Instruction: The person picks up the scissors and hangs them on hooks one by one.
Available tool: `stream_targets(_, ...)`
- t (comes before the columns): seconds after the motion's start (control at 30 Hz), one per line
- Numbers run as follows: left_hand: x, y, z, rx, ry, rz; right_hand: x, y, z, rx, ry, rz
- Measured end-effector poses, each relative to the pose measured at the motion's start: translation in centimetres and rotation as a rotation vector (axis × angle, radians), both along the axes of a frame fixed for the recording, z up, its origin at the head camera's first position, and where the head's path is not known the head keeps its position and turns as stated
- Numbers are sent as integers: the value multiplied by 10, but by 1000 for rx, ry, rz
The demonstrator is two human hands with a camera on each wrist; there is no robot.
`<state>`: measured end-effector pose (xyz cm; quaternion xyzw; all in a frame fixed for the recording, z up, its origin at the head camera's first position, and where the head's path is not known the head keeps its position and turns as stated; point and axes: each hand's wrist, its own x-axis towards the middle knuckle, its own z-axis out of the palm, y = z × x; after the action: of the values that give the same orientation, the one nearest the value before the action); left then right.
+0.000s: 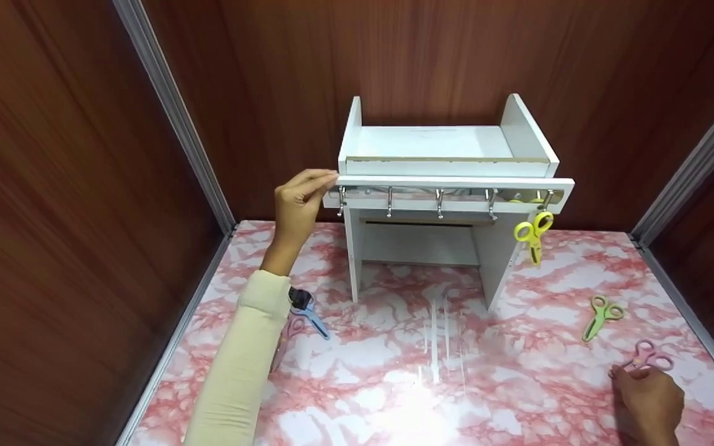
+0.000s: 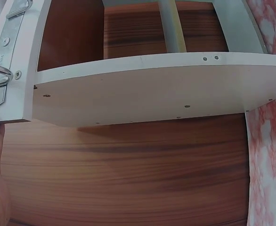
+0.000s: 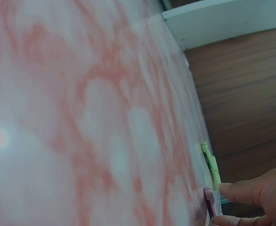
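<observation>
My left hand (image 1: 298, 201) is raised at the left end of a white hook rail (image 1: 413, 181), gripping that end between thumb and fingers. The rail runs along the front of a small white shelf unit (image 1: 447, 167) and carries several metal hooks. From its rightmost hook hangs a pair of yellow scissors (image 1: 536, 251). Low on the right, my right hand (image 1: 651, 396) pinches the blade end of pink scissors (image 1: 640, 359) lying on the table; their handle loops show beyond the fingers. Green scissors (image 1: 594, 326) lie just behind them, overlapping my thumb in the right wrist view (image 3: 214, 170).
Blue scissors (image 1: 315, 323) and another pair of pink scissors (image 1: 293, 328) lie at the left, partly hidden by my left sleeve (image 1: 233, 365). Wood-grain panels (image 1: 431, 56) enclose the marbled red-and-white table (image 1: 369, 378) at the back and sides.
</observation>
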<state>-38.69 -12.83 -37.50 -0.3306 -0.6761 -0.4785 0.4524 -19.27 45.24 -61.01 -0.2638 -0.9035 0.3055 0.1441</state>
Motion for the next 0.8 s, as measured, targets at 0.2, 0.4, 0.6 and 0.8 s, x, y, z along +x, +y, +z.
stream_targets(0.2,6,4,5,4,6,-10,-2,1,0,3,-44,-6)
stream_targets(0.4,12,6,12,3,27,-5,-7,1,2,-12,-120,-5)
stream_targets(0.6,-2,0,-1,3,16,5,-9,0,2,-19,-180,-3)
stream_targets(0.8,-3,-2,-3,13,0,-16,-8,1,4,-24,-199,16)
